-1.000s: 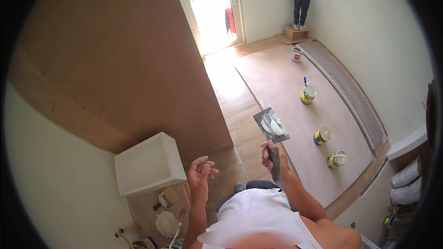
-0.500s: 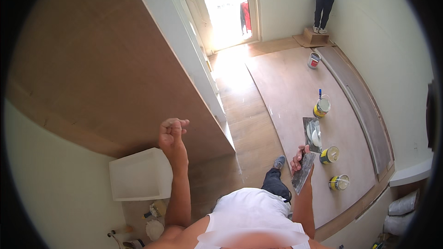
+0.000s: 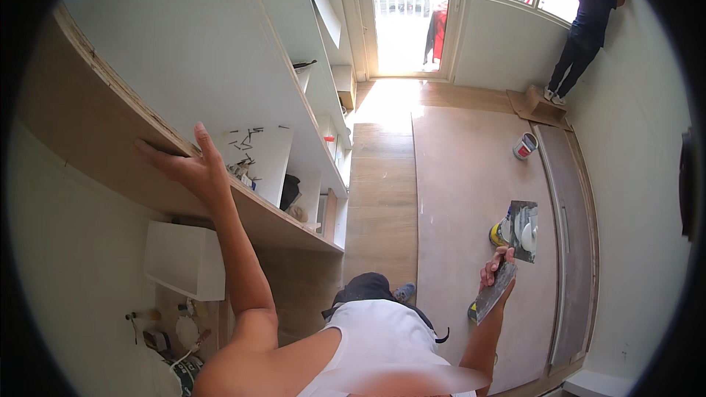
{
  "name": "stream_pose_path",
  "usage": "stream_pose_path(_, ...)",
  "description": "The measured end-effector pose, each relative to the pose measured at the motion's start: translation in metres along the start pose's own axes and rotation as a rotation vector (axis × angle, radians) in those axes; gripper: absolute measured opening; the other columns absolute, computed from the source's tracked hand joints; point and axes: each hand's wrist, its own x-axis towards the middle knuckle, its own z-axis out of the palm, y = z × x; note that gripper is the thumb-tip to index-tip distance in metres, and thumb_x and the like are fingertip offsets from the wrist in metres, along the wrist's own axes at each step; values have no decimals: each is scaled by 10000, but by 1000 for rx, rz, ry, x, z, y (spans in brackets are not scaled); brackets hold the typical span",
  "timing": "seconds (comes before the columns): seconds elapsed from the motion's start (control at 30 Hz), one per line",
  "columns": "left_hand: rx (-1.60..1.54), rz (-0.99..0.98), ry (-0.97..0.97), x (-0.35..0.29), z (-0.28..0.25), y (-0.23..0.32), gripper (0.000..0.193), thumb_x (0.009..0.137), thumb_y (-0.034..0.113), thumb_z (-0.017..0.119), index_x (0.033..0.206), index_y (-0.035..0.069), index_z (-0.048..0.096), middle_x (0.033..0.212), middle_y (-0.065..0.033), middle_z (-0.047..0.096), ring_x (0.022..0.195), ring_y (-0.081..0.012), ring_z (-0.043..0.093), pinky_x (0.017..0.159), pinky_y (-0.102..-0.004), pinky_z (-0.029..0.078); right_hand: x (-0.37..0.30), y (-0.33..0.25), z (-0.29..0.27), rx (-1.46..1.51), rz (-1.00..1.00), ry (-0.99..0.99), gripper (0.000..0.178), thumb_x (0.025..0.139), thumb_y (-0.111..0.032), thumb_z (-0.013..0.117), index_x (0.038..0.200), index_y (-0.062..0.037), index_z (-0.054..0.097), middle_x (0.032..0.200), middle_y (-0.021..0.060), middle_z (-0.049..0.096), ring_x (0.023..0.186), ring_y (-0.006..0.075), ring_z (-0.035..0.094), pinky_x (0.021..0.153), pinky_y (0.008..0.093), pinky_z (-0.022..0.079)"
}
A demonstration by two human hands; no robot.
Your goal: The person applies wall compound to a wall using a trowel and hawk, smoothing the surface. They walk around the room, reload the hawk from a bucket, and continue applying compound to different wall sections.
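Note:
My left hand is on the edge of a tall brown wooden panel, fingers on its brown face and thumb up on the other side. In my right hand are two flat metal putty spreaders. The upper putty spreader carries a lump of white putty on its blade. The lower putty spreader has a grey smeared face and lies across the palm. Their grips are mostly hidden by the fingers.
White shelves behind the panel hold scattered screws or nails. A white box is at the lower left. Yellow-black cans and a grey-red can stand on boards. Another person stands on a wooden box by the window.
My left hand has moved left and up from free air onto the panel's edge. The view has shifted, showing the shelves. My right hand still holds both spreaders.

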Motion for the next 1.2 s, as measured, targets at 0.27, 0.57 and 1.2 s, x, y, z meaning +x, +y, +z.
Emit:
stream_pose_path(0.27, 115, -75, 30, 6, 6, -2, 770, 902, 65, 499, 1460, -112, 0, 1492, -360, 111, 1415, -434, 185, 1160, -498, 188, 86, -1, -10, 148, 182, -206, 320, 1051, -304, 366, 1044, -16, 507, 659, 51, 523, 366, 132, 434, 339, 251, 368)
stream_pose_path(0.57, 37, -145, 205, 6, 20, 14, 684, 897, 84, 572, 1450, -75, 201, 1469, -277, 278, 1331, -352, 391, 1050, -394, 440, 171, 19, 66, -6, 346, -269, 308, 1042, -294, 392, 1013, -26, 540, 627, 42, 524, 348, 121, 411, 311, 251, 347)
stream_pose_path(1.2, 189, -206, 165, 0, 20, 15, 677, 906, 81, 533, 1438, -103, 156, 1418, -291, 331, 1296, -346, 428, 1096, -410, 373, 266, 75, 178, -172, 603, -503, 326, 1038, -287, 399, 954, -18, 564, 593, 12, 463, 345, 85, 339, 335, 225, 276)
